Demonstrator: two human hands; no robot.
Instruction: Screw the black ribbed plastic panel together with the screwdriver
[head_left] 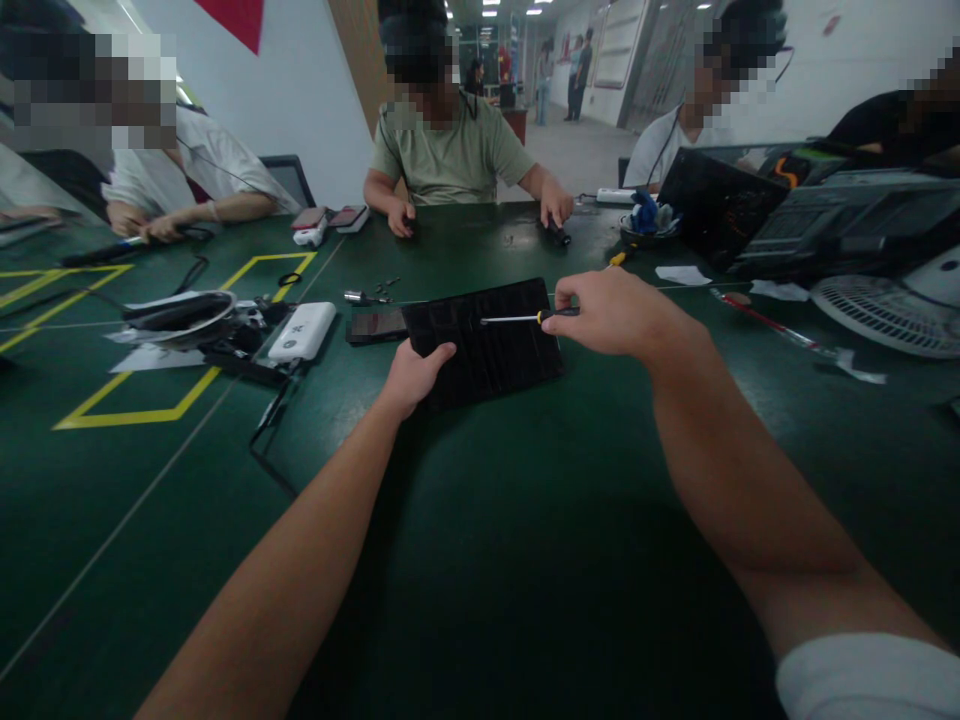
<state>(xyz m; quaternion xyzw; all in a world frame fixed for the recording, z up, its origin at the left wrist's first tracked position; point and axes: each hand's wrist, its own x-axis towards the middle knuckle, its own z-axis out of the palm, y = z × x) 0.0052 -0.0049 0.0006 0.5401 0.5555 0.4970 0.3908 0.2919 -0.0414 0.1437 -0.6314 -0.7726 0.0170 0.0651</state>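
Observation:
My left hand (420, 376) grips a flat black rectangular panel (502, 355) by its left edge, thumb lying on the near face and the other fingers hidden behind. The panel is tilted up off the table and has ridges or slots across it. In my right hand (611, 312) is a screwdriver (517, 319) with a black and yellow handle, pinched in closed fingers. Its metal shaft points left, and the tip is at the panel's face near the middle; whether it touches a screw is too small to tell.
Behind the panel lie a dark flat box (375, 325) and a small metal cylinder (364, 297). At left are a white power bank (303, 332) and a pile of cables (191, 315). A white fan (889, 310) stands right. Another person (450, 150) works across the green table (525, 540).

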